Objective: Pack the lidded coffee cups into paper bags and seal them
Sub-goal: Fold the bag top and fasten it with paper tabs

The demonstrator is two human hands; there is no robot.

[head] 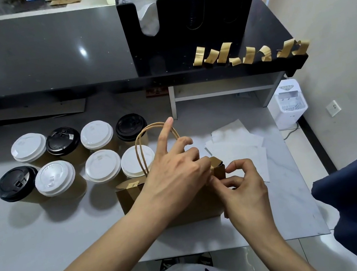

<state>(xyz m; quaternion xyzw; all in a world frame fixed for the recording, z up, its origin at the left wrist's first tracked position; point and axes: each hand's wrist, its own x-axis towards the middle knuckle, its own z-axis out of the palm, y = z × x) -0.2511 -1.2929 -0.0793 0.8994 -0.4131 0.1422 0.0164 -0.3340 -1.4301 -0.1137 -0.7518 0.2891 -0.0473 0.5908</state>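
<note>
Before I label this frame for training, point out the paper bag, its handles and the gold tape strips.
paper bag (136,197): head view, on its brown front face.
handles (139,151): head view, on the left side of the twisted loop.
gold tape strips (224,52): head view, on one strip at the shelf edge.

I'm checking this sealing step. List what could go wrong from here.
1. Both hands, left and right, work only at the right end of the paper bag's folded top, so the tape strip there may go on crooked.
2. The left forearm reaches past the nearest white-lidded cup; drawing back could knock it.
3. The bag may tip while pressed.
</note>
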